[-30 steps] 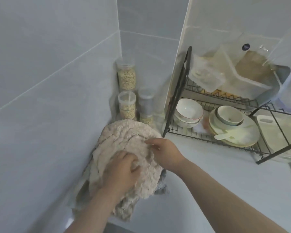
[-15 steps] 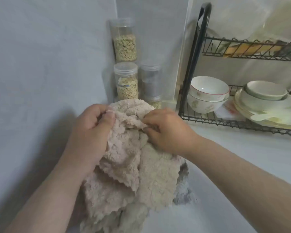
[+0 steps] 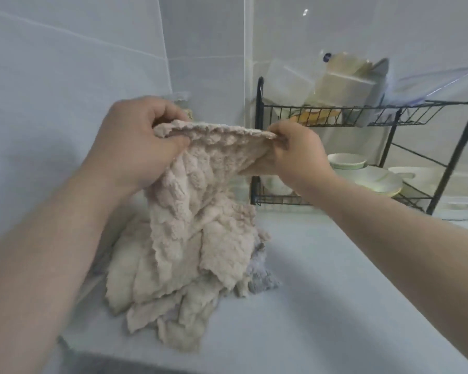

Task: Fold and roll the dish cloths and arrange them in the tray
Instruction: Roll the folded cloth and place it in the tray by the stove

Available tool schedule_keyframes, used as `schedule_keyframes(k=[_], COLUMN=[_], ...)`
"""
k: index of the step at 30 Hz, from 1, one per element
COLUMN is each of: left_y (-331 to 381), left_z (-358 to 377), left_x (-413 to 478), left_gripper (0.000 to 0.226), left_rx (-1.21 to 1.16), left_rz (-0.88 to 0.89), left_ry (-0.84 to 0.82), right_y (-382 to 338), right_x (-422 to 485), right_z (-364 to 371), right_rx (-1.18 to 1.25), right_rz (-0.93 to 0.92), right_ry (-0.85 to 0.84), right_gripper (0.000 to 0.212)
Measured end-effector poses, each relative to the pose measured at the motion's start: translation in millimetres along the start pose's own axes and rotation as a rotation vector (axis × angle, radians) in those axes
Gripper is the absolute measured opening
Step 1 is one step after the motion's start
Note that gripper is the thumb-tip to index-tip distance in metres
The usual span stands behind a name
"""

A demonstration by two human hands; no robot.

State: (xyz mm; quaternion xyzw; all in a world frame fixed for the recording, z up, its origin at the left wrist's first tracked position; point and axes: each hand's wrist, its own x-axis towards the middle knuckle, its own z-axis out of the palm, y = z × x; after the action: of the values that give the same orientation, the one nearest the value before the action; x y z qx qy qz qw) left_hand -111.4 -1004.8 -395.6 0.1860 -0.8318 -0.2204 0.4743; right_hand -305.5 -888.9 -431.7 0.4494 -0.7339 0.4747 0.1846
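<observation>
Early stage: left hand [image 3: 135,147] and right hand [image 3: 295,155] pinch one beige dish cloth [image 3: 200,206] aloft, unfolded; pile [image 3: 157,306] on the desk [image 3: 335,292] awaits; no tray visible.

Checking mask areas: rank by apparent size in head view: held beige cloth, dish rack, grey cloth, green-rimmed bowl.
1. Beige cloth and dish rack: look alike; the cloth is nearer, so unranked.
2. Grey cloth, mostly hidden under beige ones.
3. Green-rimmed bowl, slightly smaller.
</observation>
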Motion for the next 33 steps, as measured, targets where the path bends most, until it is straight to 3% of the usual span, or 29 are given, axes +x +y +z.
schedule_keyframes(k=[9,14,16,19,26,30,33], left_y=[118.6,121.8,117.5,112.1,111.6,104.2,75.2], left_z=[-37.6,13.8,44.1,86.9,125.0,114.3,121.8], left_x=[14.3,20.3,23.7,29.7,42.7,0.2,-53.3], left_gripper=[0.012,0.008,0.023,0.03,0.03,0.019,0.01], left_rx=[-0.037,0.214,0.231,0.242,0.149,0.102,0.26], left_rz=[0.262,0.28,0.278,0.252,0.268,0.243,0.258], left_ry=[-0.015,-0.209,-0.276,-0.322,-0.315,-0.521,-0.746], right_y=[-42.5,-12.0,8.8,41.5,68.7,69.2,78.9], right_x=[-21.7,-44.2,-49.7,-49.7,-37.6,-69.9,-118.3], right_z=[-155.0,-222.5,-235.5,-245.0,-261.3,-267.4,-255.9], right_rx=[-0.265,-0.58,-0.621,-0.629,-0.432,-0.372,-0.406], right_rz=[-0.038,0.042,0.108,0.165,0.18,0.2,0.237], right_ry=[0.177,0.047,-0.018,-0.046,0.142,-0.103,-0.382], right_gripper=[0.019,0.023,0.025,0.026,0.023,0.018,0.015])
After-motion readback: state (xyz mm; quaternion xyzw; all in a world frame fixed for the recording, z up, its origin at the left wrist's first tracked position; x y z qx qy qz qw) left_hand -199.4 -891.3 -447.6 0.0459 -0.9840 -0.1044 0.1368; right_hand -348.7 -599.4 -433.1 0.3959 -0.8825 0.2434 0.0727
